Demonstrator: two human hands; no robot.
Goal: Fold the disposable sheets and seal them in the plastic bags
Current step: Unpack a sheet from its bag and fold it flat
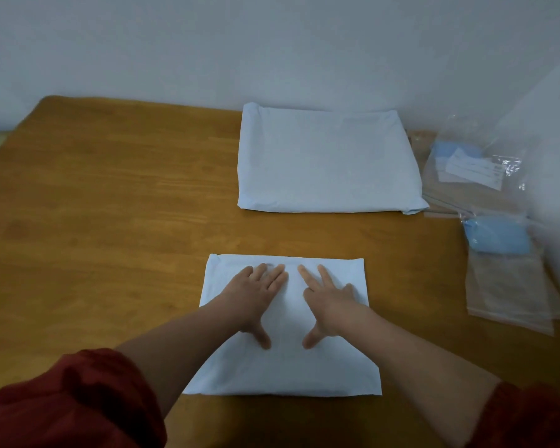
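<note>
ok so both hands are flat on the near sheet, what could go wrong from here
1. The left hand and right hand only press the near sheet flat; once they lift, its folds may spring open.
2. The plastic bags look narrower than the far sheet, so it may need another fold to fit.

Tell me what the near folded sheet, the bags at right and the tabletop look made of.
Near folded sheet: thin, matte, pale blue-white, probably nonwoven or paper-like fabric; lies in flat creased layers under the left hand and right hand.
Bags: clear glossy plastic film; wood shows through, with glints.
Tabletop: orange-brown wood grain, smooth slight sheen; solid wood or laminate, cannot tell.
</note>
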